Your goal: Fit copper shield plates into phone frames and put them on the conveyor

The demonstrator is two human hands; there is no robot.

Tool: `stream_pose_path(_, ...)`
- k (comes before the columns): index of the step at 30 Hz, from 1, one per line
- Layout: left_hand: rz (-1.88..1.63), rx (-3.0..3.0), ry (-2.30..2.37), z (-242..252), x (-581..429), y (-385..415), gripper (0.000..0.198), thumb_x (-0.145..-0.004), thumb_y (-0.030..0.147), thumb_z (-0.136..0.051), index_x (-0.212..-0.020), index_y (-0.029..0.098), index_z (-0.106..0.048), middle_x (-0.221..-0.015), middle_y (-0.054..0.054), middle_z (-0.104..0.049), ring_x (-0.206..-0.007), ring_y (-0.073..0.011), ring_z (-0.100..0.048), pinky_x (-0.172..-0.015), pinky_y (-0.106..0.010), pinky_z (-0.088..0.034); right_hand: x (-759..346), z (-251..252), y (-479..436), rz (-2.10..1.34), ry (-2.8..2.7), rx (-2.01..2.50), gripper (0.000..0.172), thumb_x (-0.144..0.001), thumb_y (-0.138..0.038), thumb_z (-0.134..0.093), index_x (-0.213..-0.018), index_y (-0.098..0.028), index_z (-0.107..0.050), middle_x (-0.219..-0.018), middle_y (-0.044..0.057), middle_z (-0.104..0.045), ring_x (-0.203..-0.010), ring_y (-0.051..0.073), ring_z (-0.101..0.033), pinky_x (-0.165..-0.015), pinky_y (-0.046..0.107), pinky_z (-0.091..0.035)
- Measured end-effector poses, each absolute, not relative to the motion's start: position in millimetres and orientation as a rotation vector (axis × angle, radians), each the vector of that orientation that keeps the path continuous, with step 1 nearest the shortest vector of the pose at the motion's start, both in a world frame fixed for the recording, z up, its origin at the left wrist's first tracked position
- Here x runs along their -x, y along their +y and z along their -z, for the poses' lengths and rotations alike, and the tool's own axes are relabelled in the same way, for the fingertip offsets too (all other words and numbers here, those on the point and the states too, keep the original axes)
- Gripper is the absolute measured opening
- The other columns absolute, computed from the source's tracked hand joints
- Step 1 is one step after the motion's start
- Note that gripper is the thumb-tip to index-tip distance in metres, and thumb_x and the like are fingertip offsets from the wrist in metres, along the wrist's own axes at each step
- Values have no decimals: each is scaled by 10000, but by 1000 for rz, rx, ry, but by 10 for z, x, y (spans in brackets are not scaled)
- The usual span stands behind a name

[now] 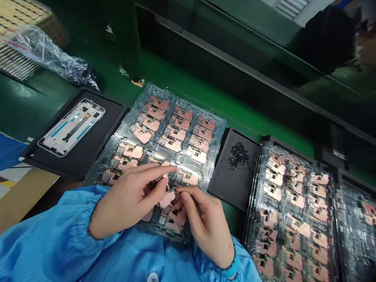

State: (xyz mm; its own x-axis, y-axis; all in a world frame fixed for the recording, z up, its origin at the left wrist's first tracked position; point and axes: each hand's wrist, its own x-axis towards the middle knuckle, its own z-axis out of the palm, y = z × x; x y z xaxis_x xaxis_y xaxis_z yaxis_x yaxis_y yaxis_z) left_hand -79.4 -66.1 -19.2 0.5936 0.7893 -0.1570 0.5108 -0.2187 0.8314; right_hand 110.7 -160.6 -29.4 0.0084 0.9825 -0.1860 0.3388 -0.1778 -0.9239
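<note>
My left hand [132, 197] grips a copper-coloured circuit board [167, 200] between thumb and fingers, tilted above a clear plastic tray [152, 145]. Thumb and forefinger of my right hand [205, 223] are pinched together at the right edge of that board. Whatever is between those fingertips is too small to make out. Rows of similar boards [176, 133] lie in the tray's compartments beneath and beyond my hands. My left hand covers part of the tray's near rows.
To the left, a phone frame [72, 127] lies on a black mat [108, 117]. Right of the tray, small black bits [238, 154] are heaped on a dark tray [226, 180]. Farther right stands another board-filled clear tray [283, 207]. A plastic bag [55, 55] lies at upper left.
</note>
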Motion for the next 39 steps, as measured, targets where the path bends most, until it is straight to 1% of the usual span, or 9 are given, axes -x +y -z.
stream_pose_path(3, -434, -1967, 1047, 206, 763, -678, 356, -1045, 279, -459, -1338, 247, -658, -1089, -9, -724, -847, -119, -680, -735, -226, -551, -1025, 295, -1592, -1002, -1501, 1676, 230, -1071, -213, -466, -1081, -225, -696, -839, 2, -727, -719, 155, -692, -628, 222, -484)
stream_pose_path(6, -440, -1998, 1038, 208, 744, -697, 370, -1045, 258, -457, -1367, 245, -639, -1049, 4, -726, -822, -111, -690, -763, -232, -552, -942, 331, -1579, -842, -1571, 1757, 245, -1065, -192, -453, -1088, -201, -697, -857, 16, -735, -721, 169, -697, -646, 235, -492)
stream_pose_path(10, -432, -2015, 1019, 227, 756, -718, 394, -1059, 267, -424, -1399, 231, -618, -1262, -25, -703, -926, -129, -710, -819, -235, -561, -906, 367, -1556, -811, -1579, 1792, 254, -1070, -204, -458, -1088, -183, -710, -911, 40, -752, -787, 185, -718, -714, 243, -518)
stream_pose_path(13, -391, -2025, 998, 254, 782, -711, 405, -1064, 275, -409, -1417, 238, -605, -1353, -33, -668, -1019, -152, -711, -825, -237, -569, -969, 375, -1542, -935, -1521, 1757, 244, -1067, -228, -489, -1102, -192, -727, -962, 48, -764, -821, 187, -728, -750, 248, -536)
stream_pose_path(20, -346, -1983, 980, 284, 856, -671, 407, -1075, 330, -436, -1467, 365, -537, -1390, 21, -655, -1277, -184, -621, -1002, -284, -531, -1150, 409, -1536, -1463, -1107, 1533, 181, -1035, -354, -622, -1088, -220, -734, -724, -2, -719, -528, 119, -645, -525, 197, -527)
stream_pose_path(25, -334, -2010, 971, 264, 857, -645, 373, -1067, 343, -450, -1413, 373, -586, -1324, 33, -694, -1255, -208, -638, -1050, -360, -514, -1148, 424, -1505, -1548, -876, 1390, 158, -966, -347, -722, -1016, -201, -690, -751, 8, -694, -594, 127, -647, -517, 188, -548)
stream_pose_path(32, -327, -1977, 971, 259, 821, -631, 387, -1061, 341, -452, -1420, 347, -595, -1305, 3, -702, -1237, -217, -649, -903, -287, -588, -1140, 353, -1518, -1350, -1138, 1515, 105, -982, -267, -667, -901, -206, -642, -712, -10, -679, -545, 118, -636, -523, 198, -510)
stream_pose_path(35, -323, -1982, 994, 261, 819, -627, 383, -1059, 338, -461, -1419, 370, -587, -1293, 21, -708, -1232, -214, -649, -971, -334, -561, -1124, 325, -1534, -1262, -1161, 1537, 109, -984, -239, -632, -879, -218, -613, -696, -20, -681, -552, 127, -647, -534, 205, -518)
stream_pose_path(39, -320, -1991, 1014, 252, 819, -619, 383, -1058, 330, -456, -1414, 361, -594, -1281, 18, -712, -1186, -206, -669, -993, -355, -554, -1110, 330, -1535, -1209, -1134, 1568, 121, -970, -234, -634, -853, -218, -609, -827, 11, -725, -598, 128, -669, -540, 207, -524)
